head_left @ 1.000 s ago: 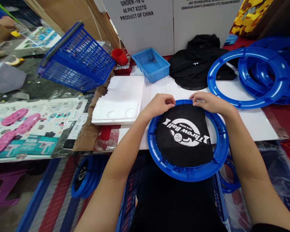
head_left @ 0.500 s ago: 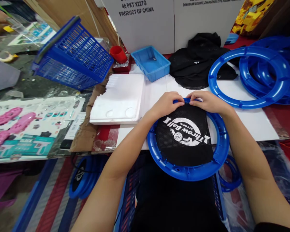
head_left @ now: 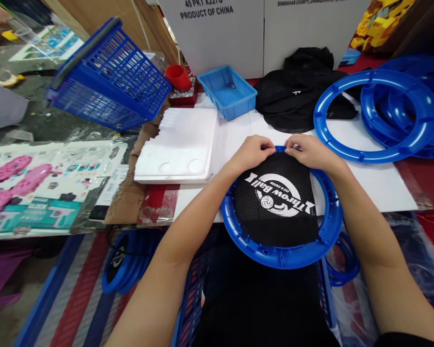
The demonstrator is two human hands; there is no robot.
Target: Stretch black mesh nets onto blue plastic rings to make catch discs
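A blue plastic ring [head_left: 282, 258] lies in front of me, its near part over the table edge. Across it is stretched a black mesh cloth [head_left: 275, 231] with white "Throw Ball" lettering; a gap shows at the right between cloth and ring. At the ring's far side, my left hand [head_left: 253, 152] pinches the cloth's edge between thumb and fingers. Just to its right my right hand [head_left: 305, 150] pinches the same edge, a small gap between the two hands. The ring's rim shows between the fingertips.
More blue rings [head_left: 378, 156] are stacked at the right, beside a heap of black mesh cloth [head_left: 296, 99]. A light-blue tray [head_left: 235, 99], red cup [head_left: 178, 78], white foam block [head_left: 177, 144] and blue basket [head_left: 112, 82] stand behind and left. Finished-looking discs [head_left: 121, 265] sit below the table.
My hands have shifted slightly apart along the far edge of the ring, still pinching the cloth. The camera view has moved a little.
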